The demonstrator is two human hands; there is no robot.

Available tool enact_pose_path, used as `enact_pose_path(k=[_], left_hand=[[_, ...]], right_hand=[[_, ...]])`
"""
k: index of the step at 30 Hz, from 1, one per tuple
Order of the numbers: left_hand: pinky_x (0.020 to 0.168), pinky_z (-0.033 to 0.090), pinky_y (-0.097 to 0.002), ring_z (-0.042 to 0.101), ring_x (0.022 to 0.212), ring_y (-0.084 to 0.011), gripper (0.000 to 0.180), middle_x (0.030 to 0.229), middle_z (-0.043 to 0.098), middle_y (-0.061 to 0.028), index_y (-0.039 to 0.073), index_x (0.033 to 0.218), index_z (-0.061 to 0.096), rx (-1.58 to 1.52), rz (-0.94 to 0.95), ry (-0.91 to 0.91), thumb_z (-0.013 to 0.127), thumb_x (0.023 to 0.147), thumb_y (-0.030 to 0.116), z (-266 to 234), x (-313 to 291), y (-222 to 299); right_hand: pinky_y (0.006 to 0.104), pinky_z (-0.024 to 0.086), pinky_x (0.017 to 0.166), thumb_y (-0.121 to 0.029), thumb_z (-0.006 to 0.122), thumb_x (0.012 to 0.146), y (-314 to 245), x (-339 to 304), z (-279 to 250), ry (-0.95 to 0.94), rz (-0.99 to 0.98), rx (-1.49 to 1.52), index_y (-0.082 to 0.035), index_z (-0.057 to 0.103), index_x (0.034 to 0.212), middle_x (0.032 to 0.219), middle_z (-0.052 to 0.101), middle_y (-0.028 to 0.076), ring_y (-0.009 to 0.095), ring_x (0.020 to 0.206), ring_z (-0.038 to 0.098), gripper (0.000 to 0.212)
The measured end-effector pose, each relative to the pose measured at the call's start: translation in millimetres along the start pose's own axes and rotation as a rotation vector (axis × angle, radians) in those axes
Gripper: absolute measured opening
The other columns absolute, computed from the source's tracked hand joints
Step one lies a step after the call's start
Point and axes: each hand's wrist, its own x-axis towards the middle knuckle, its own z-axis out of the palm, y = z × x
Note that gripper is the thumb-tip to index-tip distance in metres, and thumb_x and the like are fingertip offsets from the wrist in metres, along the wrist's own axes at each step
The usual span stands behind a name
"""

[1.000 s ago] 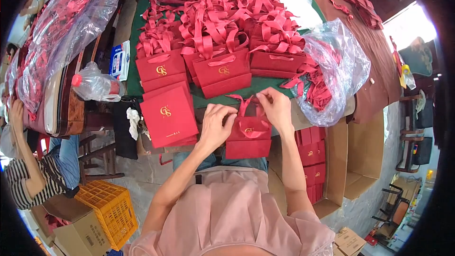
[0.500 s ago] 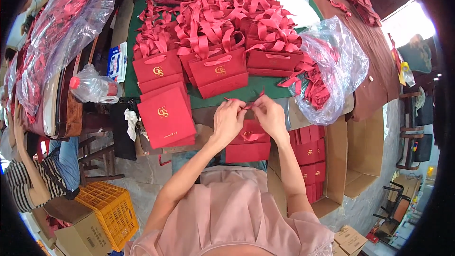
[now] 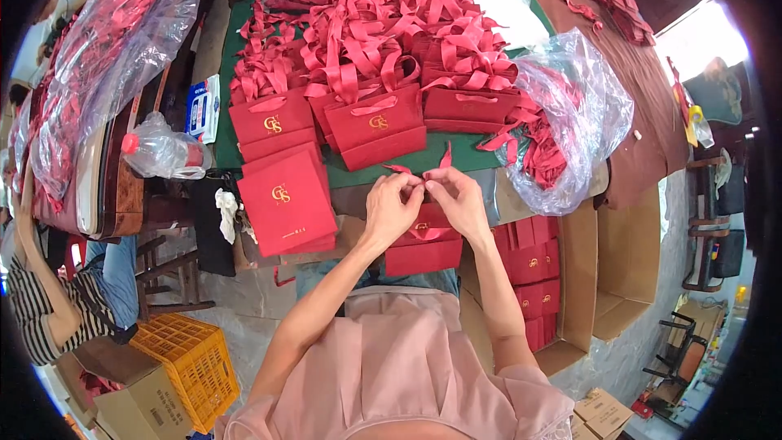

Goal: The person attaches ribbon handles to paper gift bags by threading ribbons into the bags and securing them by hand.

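Observation:
Close to my body, at the table's near edge, a small red paper gift bag (image 3: 423, 256) with a gold emblem sits below my hands. Both hands meet above it, fingertips together on a red ribbon (image 3: 445, 158) whose loose ends stick up past them. My left hand (image 3: 393, 208) pinches the ribbon from the left. My right hand (image 3: 458, 202) pinches it from the right, thumb and fingers almost touching the left ones. The spot where the ribbon crosses is mostly covered by the fingers.
Red bags with ribbon handles (image 3: 379, 126) crowd the green tabletop (image 3: 366, 175) ahead. Flat red bags (image 3: 285, 204) lie stacked at left, near a plastic bottle (image 3: 165, 151). A clear bag of ribbons (image 3: 570, 122) and a cardboard box (image 3: 575, 277) of red bags are at right. Another person (image 3: 61, 310) sits far left.
My fingers have drawn closer together on the ribbon, and its right end now stands more upright. The gift bag has shifted very slightly.

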Motion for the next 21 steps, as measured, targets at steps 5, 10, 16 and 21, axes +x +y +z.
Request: enact_pose_path(k=[5,10,16,21], left_hand=[[0.065,0.052,-0.0365,0.064,0.072,-0.0236,0.012,0.081,0.069,-0.01,0.005,0.091,0.072,-0.012,-0.017,-0.037,0.074,0.084,0.016,-2,-1,2],[0.081,0.053,-0.0412,0.064,0.088,-0.0321,0.041,0.111,0.061,-0.0182,0.003,0.123,0.059,0.014,0.258,0.183,0.073,0.089,0.023,-8,-8,-6],[0.096,0.052,-0.0378,0.067,0.111,-0.0253,0.069,0.123,0.067,-0.0189,0.002,0.139,0.043,-0.402,-0.131,-0.298,0.08,0.085,0.024,-35,-39,5],[0.084,0.055,-0.047,0.068,0.1,-0.0421,0.065,0.105,0.07,-0.026,0.002,0.137,0.041,-0.219,-0.086,-0.358,0.076,0.085,0.02,-42,-59,22]], right_hand=[[0.0263,0.053,0.071,-0.007,0.068,0.093,-2,-2,1,-0.024,-0.011,-0.042,0.001,0.068,0.104,0.092,0.07,0.007,0.012,0.078,0.065,0.013],[0.0233,0.05,0.076,-0.006,0.064,0.097,-5,1,-10,0.005,-0.036,0.043,0.0,0.064,0.105,0.092,0.066,0.001,0.008,0.086,0.061,0.01],[0.0166,0.034,0.046,-0.017,0.061,0.101,-11,8,-27,0.161,0.073,0.267,-0.01,0.064,0.103,0.074,0.057,-0.007,-0.001,0.063,0.048,0.008],[0.0191,0.042,0.07,-0.013,0.063,0.099,-13,10,-28,0.263,0.024,0.121,-0.004,0.067,0.101,0.088,0.063,-0.006,0.002,0.078,0.053,0.01]])
